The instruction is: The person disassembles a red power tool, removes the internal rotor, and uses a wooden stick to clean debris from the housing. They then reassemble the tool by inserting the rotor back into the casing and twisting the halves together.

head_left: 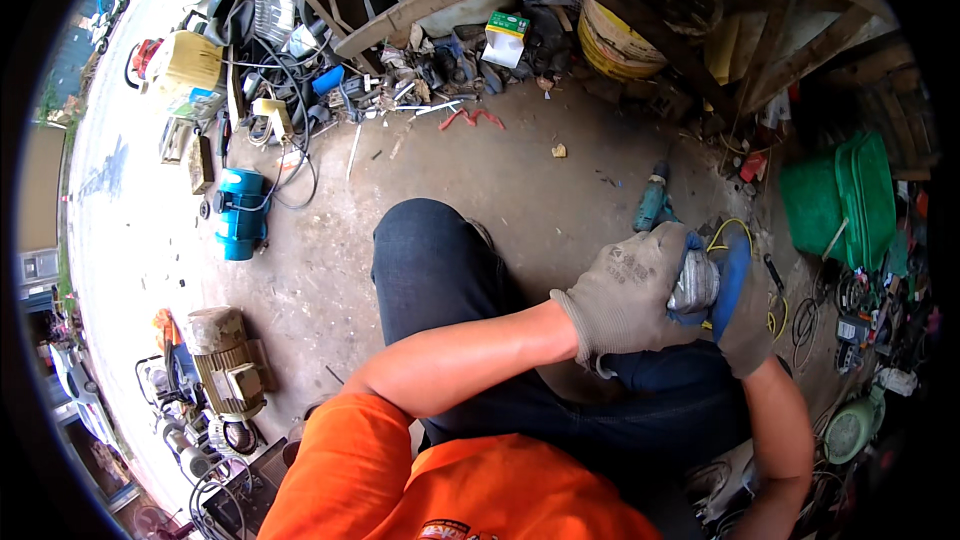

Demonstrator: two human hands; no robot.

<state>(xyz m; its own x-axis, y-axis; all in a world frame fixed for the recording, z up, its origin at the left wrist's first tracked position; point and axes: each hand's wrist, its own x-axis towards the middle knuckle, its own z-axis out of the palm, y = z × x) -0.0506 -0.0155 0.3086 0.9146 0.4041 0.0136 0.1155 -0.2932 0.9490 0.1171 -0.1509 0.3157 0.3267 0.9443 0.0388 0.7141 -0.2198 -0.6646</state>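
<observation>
Both my hands wear grey-brown work gloves and meet over my bent leg, right of the middle. My left hand (632,290) is closed around a silver-grey machine part with blue edges (697,281); its exact kind I cannot make out. Pressed to the other side is a blue curved piece (733,285), gripped by my right hand (746,315), whose fingers are partly hidden. Whether the two pieces are joined I cannot tell. Just beyond my left hand a teal power drill (655,202) lies on the floor. A yellow cable (730,223) loops behind my right hand.
On the left floor are a blue cylindrical motor (240,213) and a finned brown motor (224,360). Scrap and a green-and-white box (505,40) line the back, beside a yellow bucket (618,40). A green bin (840,202) and tangled cables crowd the right.
</observation>
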